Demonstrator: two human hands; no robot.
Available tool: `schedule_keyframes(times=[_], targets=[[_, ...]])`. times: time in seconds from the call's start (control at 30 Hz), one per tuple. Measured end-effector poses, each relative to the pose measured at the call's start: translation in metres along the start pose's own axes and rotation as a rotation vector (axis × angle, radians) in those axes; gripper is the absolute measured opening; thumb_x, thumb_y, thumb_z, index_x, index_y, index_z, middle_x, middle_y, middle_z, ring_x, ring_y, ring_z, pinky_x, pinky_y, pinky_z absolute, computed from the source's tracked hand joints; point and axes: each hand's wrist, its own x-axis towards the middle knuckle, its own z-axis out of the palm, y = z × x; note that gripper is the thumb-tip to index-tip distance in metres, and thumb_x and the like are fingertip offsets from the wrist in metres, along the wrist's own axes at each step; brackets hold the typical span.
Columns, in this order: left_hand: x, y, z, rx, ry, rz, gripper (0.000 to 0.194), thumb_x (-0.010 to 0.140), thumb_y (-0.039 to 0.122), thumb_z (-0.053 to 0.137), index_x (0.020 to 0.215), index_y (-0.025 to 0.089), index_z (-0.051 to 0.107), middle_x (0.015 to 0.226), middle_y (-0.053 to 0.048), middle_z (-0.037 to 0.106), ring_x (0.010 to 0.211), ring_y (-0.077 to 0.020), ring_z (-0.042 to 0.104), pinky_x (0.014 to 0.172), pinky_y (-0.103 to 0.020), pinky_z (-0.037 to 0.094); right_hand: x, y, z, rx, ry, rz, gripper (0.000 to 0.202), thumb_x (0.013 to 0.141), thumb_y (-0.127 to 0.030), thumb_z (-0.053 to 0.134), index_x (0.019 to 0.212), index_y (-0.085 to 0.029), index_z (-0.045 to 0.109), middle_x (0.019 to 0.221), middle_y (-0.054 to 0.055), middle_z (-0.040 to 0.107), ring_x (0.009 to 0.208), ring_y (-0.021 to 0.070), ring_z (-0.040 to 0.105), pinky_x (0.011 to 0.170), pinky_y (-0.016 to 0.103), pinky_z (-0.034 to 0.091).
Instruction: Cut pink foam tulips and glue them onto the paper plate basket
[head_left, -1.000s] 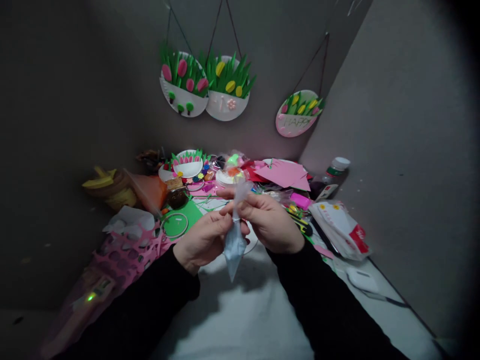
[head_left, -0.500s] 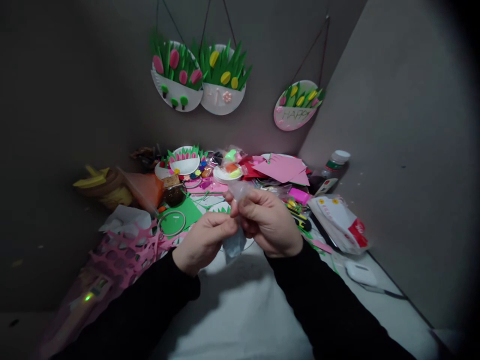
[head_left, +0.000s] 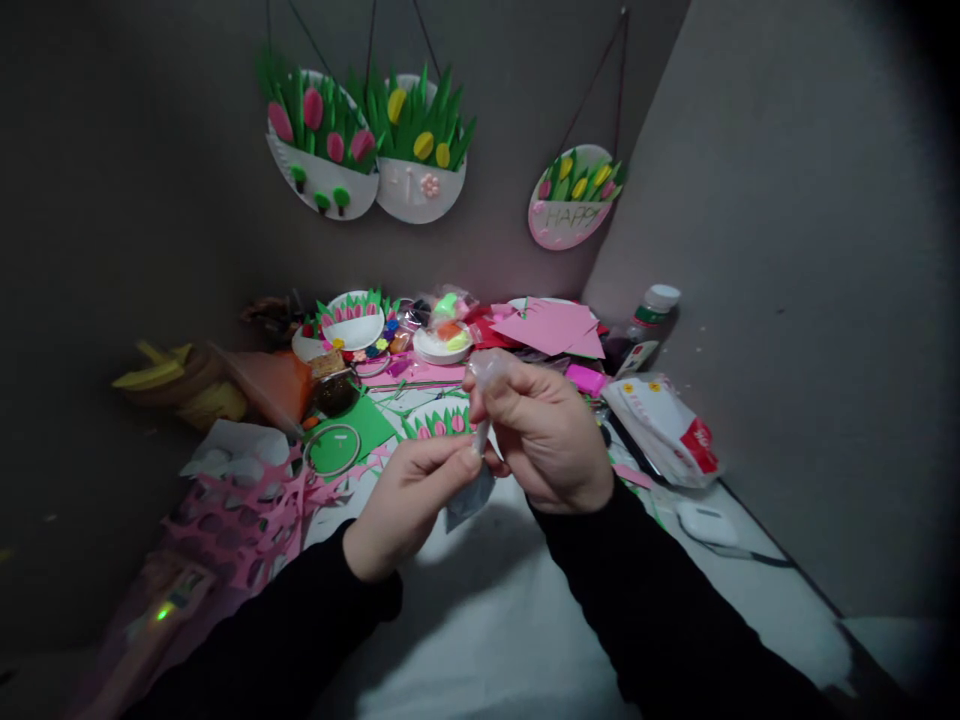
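Observation:
A small clear plastic bag (head_left: 471,500) hangs between my two hands over the table, its upper part gathered and twisted. My left hand (head_left: 416,490) pinches the bag's narrow middle between thumb and forefinger. Higher up, my right hand (head_left: 551,430) is closed around the bag's crumpled top. What lies in the bag's lower part looks bluish and is too blurred to name. Just behind my hands is a paper plate (head_left: 442,415) with green paper grass and pink tulips, partly covered by them.
Pink cut-out paper (head_left: 240,520), a green sheet (head_left: 367,430) and a ring (head_left: 332,450) lie left. Pink paper (head_left: 551,328), a bottle (head_left: 654,308), a white-and-red packet (head_left: 664,430) and a white case (head_left: 705,522) are right. Decorated plates (head_left: 420,190) hang on the wall.
The view has shifted slightly, so the background sits further left. My hands have drawn a little apart, and more of the twisted bag neck and the tulip plate behind shows.

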Motion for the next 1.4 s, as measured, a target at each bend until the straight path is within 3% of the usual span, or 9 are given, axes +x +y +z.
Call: schedule_keyframes(times=[0.17, 0.33, 0.47, 0.57, 0.63, 0.8, 0.93, 1.2, 1.4], targets=[[-0.001, -0.003, 0.007, -0.027, -0.065, 0.009, 0.029, 0.084, 0.039, 0.057, 0.082, 0.016, 0.073, 0.073, -0.004, 0.065, 0.070, -0.0146, 0.053, 0.064, -0.024, 0.038, -0.004, -0.003, 0.000, -0.004, 0.015, -0.009, 0.028, 0.073, -0.040, 0.069, 0.059, -0.018, 0.058, 0.073, 0.000, 0.054, 0.033, 0.0031, 0.036, 0.021, 0.018, 0.026], [-0.004, 0.001, 0.005, -0.024, -0.062, 0.013, 0.031, 0.083, 0.043, 0.058, 0.087, 0.016, 0.073, 0.077, -0.006, 0.065, 0.073, -0.0151, 0.053, 0.067, -0.025, 0.039, 0.002, -0.008, -0.005, 0.020, -0.084, -0.036, 0.025, 0.074, -0.038, 0.069, 0.061, -0.019, 0.060, 0.076, 0.001, 0.054, 0.044, 0.0066, 0.041, 0.026, 0.018, 0.029], [-0.007, 0.007, -0.003, -0.075, -0.089, -0.045, 0.044, 0.082, 0.053, 0.054, 0.094, 0.015, 0.072, 0.079, -0.007, 0.064, 0.070, -0.0146, 0.052, 0.064, -0.025, 0.039, 0.009, -0.011, -0.006, -0.020, -0.202, -0.096, 0.029, 0.071, -0.042, 0.071, 0.057, -0.020, 0.060, 0.079, 0.004, 0.055, 0.073, 0.0159, 0.053, 0.042, 0.022, 0.041], [-0.005, 0.011, -0.008, 0.043, -0.093, -0.046, 0.038, 0.081, 0.049, 0.057, 0.085, 0.014, 0.072, 0.078, -0.006, 0.062, 0.067, -0.0133, 0.049, 0.062, -0.024, 0.037, 0.014, -0.008, -0.006, -0.042, -0.231, -0.095, 0.031, 0.067, -0.045, 0.075, 0.054, -0.021, 0.061, 0.078, 0.004, 0.055, 0.085, 0.0187, 0.054, 0.066, 0.029, 0.049], [-0.003, 0.015, -0.009, 0.176, -0.039, 0.001, 0.032, 0.082, 0.044, 0.059, 0.079, 0.014, 0.071, 0.076, -0.005, 0.060, 0.068, -0.0132, 0.049, 0.061, -0.024, 0.036, 0.017, -0.003, -0.008, -0.058, -0.225, -0.097, 0.032, 0.068, -0.049, 0.074, 0.057, -0.021, 0.063, 0.081, 0.004, 0.057, 0.087, 0.0189, 0.055, 0.077, 0.033, 0.048], [-0.002, 0.029, -0.009, 0.533, 0.255, 0.238, 0.021, 0.085, 0.032, 0.057, 0.081, 0.017, 0.071, 0.077, -0.004, 0.060, 0.072, -0.0155, 0.050, 0.065, -0.025, 0.038, 0.023, 0.009, -0.018, -0.290, -0.219, -0.174, 0.035, 0.076, -0.054, 0.065, 0.093, -0.024, 0.068, 0.092, 0.003, 0.063, 0.087, 0.0180, 0.056, 0.079, 0.033, 0.046], [-0.003, 0.034, -0.010, 0.679, 0.357, 0.344, 0.016, 0.083, 0.027, 0.058, 0.081, 0.017, 0.071, 0.076, -0.005, 0.060, 0.074, -0.0164, 0.052, 0.067, -0.026, 0.039, 0.023, 0.013, -0.019, -0.431, -0.152, -0.206, 0.022, 0.077, -0.042, 0.068, 0.083, -0.021, 0.067, 0.079, 0.001, 0.061, 0.079, 0.0156, 0.055, 0.076, 0.029, 0.043], [-0.001, 0.035, -0.013, 0.648, 0.221, 0.277, 0.020, 0.083, 0.028, 0.058, 0.069, 0.017, 0.067, 0.073, -0.002, 0.058, 0.071, -0.0151, 0.051, 0.069, -0.026, 0.039, 0.022, 0.024, -0.011, -0.298, -0.144, -0.176, 0.023, 0.076, -0.044, 0.068, 0.075, -0.020, 0.065, 0.077, 0.000, 0.058, 0.072, 0.0141, 0.052, 0.071, 0.028, 0.044], [0.002, 0.025, -0.020, 0.506, 0.130, 0.265, 0.024, 0.086, 0.035, 0.054, 0.077, 0.018, 0.069, 0.082, -0.004, 0.060, 0.082, -0.0176, 0.052, 0.078, -0.028, 0.040, 0.020, 0.018, -0.008, -0.319, -0.392, -0.063, 0.033, 0.083, -0.049, 0.058, 0.092, -0.020, 0.069, 0.085, 0.004, 0.065, 0.081, 0.0169, 0.058, 0.084, 0.035, 0.045]])
